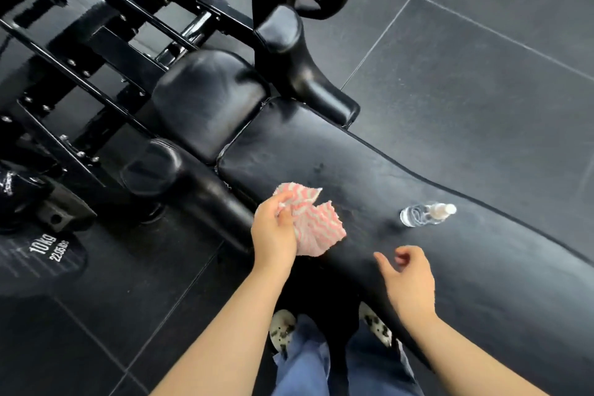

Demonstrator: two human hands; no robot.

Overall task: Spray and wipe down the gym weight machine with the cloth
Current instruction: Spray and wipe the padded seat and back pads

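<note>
Gripping the pink-and-white striped cloth (pixel 310 223) in a bunch, the left hand (pixel 273 235) holds it just above the near part of the long black bench (pixel 482 267) pad, fingers and thumb curled round the fabric so that a loose flap hangs toward the pad, probably to have a wad ready for wiping. The right hand (pixel 408 280) hovers over the bench with nothing in it, fingers loosely curled, thumb apart. It sits near the clear spray bottle (pixel 426 214), which lies on its side on the bench beyond that hand, white cap pointing away from the cloth; I judge the hand is placed to reach for it, since spraying comes before wiping.

Beyond the cloth on the bench, the smaller seat pad (pixel 209 100) and a roller pad (pixel 289 51) join the black frame (pixel 96 51). A weight plate (pixel 48 251) marked 10 kg lies on the floor to the left of the cloth.

Whether the pad is wet is hard to say; faint sheen and smears show, but glare confuses it. The machine's upper frame is cut off at the edge, the plate's smaller print is blurred, and the bench's underside is hidden.
</note>
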